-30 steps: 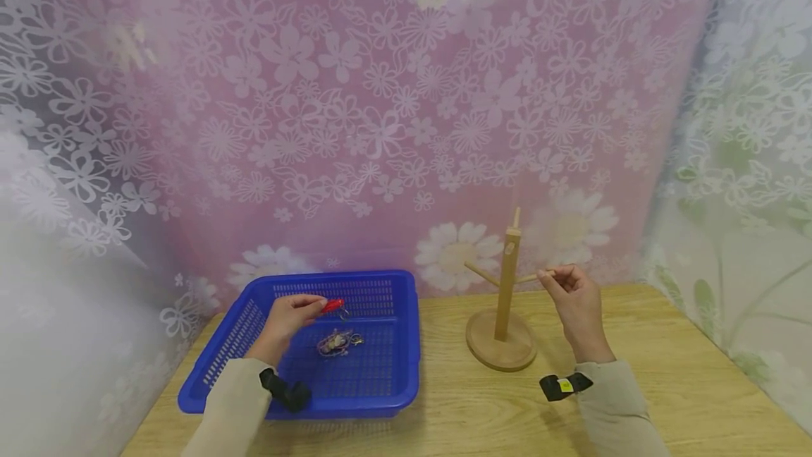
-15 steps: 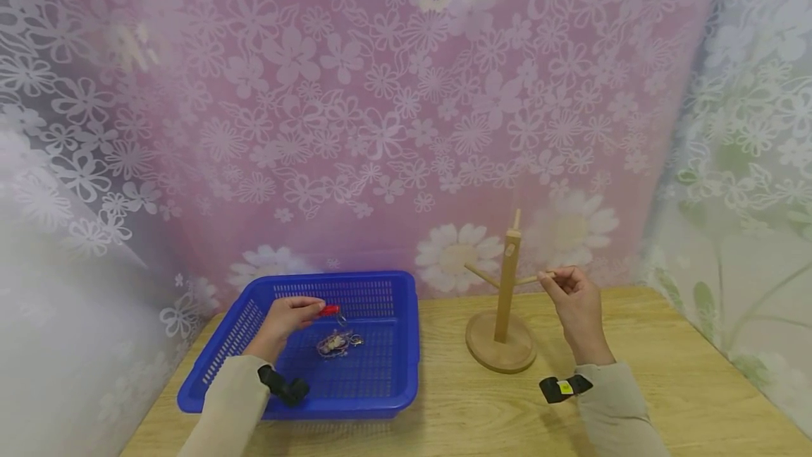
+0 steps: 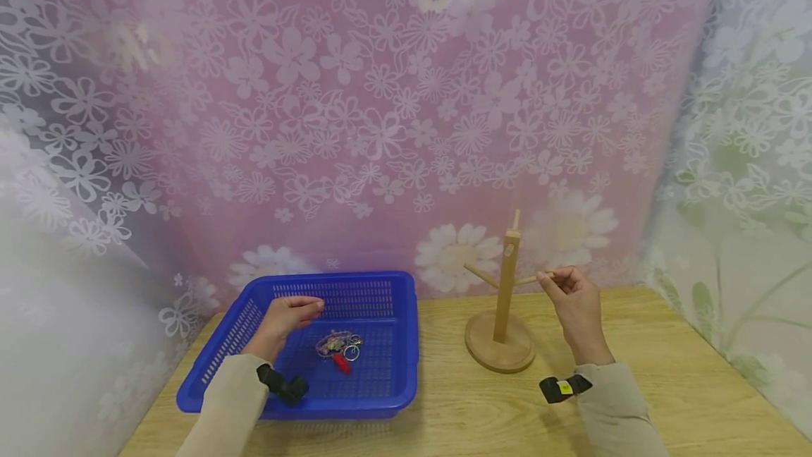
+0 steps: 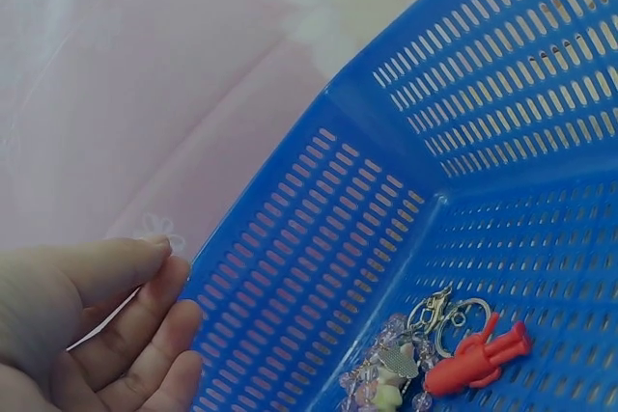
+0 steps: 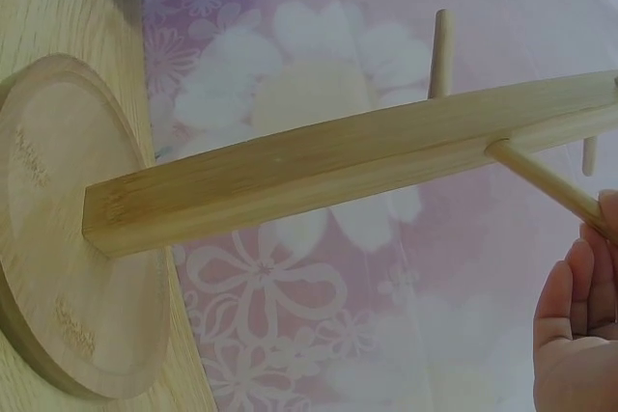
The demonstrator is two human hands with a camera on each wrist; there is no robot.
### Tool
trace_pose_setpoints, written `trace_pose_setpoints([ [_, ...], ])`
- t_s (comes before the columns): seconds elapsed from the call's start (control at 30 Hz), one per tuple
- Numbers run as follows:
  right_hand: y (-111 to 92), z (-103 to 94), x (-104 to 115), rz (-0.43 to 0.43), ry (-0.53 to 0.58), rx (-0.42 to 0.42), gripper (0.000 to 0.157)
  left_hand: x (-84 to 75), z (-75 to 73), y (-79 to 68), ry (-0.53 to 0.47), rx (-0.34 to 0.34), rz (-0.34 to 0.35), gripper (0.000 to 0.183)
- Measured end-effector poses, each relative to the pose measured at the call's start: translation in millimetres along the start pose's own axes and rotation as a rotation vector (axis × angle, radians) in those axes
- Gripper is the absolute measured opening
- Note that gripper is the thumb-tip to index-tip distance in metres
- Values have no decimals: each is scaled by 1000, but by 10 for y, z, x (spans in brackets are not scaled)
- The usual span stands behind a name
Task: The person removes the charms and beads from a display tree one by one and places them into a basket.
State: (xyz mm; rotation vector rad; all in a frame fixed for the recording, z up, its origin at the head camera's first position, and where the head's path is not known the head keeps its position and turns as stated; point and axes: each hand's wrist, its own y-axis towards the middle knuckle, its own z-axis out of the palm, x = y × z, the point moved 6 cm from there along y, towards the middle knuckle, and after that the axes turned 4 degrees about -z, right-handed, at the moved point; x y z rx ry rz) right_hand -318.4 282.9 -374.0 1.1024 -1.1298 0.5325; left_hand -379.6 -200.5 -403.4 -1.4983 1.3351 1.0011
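Note:
My left hand hovers over the blue plastic basket, fingers loosely bent and nothing between them. On the basket floor lies a red figure-shaped keychain with a metal ring. It rests beside a beaded keychain with clear and pastel beads and a gold-coloured clasp. My right hand pinches the outer end of a wooden peg on an upright wooden stand. In the right wrist view only part of that hand shows; the peg's tip is hidden by the fingers.
The stand's round base sits on the wood-grain table, to the right of the basket. Another peg sticks out leftward from the post. A pink floral backdrop rises behind the table.
My left hand has let go of the red keychain, which dropped into the basket beside the beaded one. My right hand stays on the peg.

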Motion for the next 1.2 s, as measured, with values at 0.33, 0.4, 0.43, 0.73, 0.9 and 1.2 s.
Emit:
trace_pose_setpoints([
  [0.33, 56, 1, 2, -71, -67, 59, 21, -66, -59, -28, 30, -10, 16, 37],
  [0.4, 59, -3, 4, -85, -79, 67, 22, -95, -69, -42, 33, -13, 27, 37],
  [0.43, 60, -4, 9, -94, -90, 70, 22, -109, -74, -48, 40, -14, 35, 37],
  [0.73, 87, 8, 93, -147, -222, 129, 26, -220, -136, -122, 99, -35, 95, 29],
  [0.9, 118, -15, 139, -165, -340, 214, 30, -326, -220, -159, 166, -68, 145, 29],
  [1.2, 192, -149, 368, -309, -638, 540, 38, -559, -448, -237, 445, -157, 328, 26],
])
